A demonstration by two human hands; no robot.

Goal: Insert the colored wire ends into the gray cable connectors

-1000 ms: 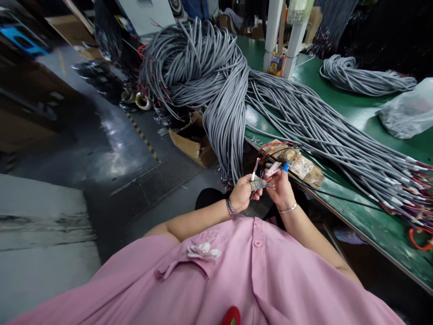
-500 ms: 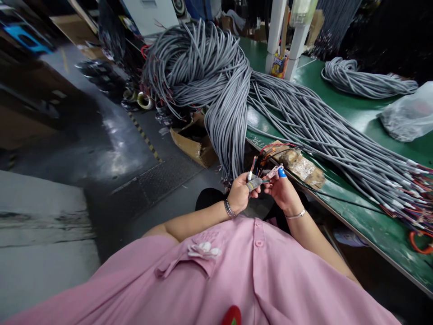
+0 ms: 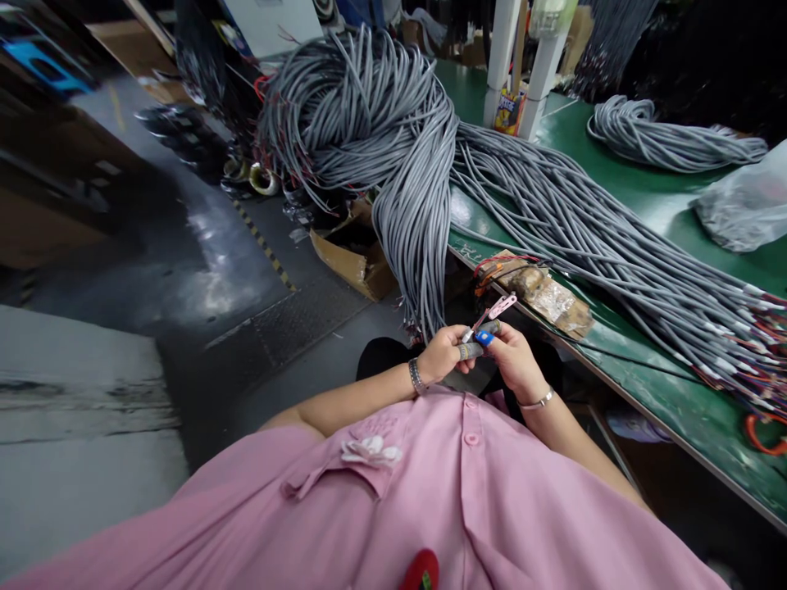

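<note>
My left hand (image 3: 441, 356) is closed, with a grey finger cover, around the end of a cable. A small white sleeve (image 3: 468, 335) shows at its fingertips; the cable's coloured wires are mostly hidden. My right hand (image 3: 515, 357) is closed against the left, its thumb in a blue cover (image 3: 484, 338) and another finger in a grey one. Between the fingertips a pink slotted piece (image 3: 502, 306) sticks up and away from me, its lower end running toward the white sleeve. It appears to be gripped by the right fingers, but the exact contact is hidden.
Grey cables (image 3: 571, 197) lie along the green table (image 3: 694, 410), and a big coil (image 3: 362, 106) hangs over its left end. A taped wooden block (image 3: 547, 299) sits at the near edge. A cardboard box (image 3: 350, 260) stands on the floor; a plastic bag (image 3: 743, 209) lies right.
My right hand has moved left and closed in against the left hand. The coloured wires that fanned out between the hands are now mostly covered, and the pink piece stands higher above the fingers.
</note>
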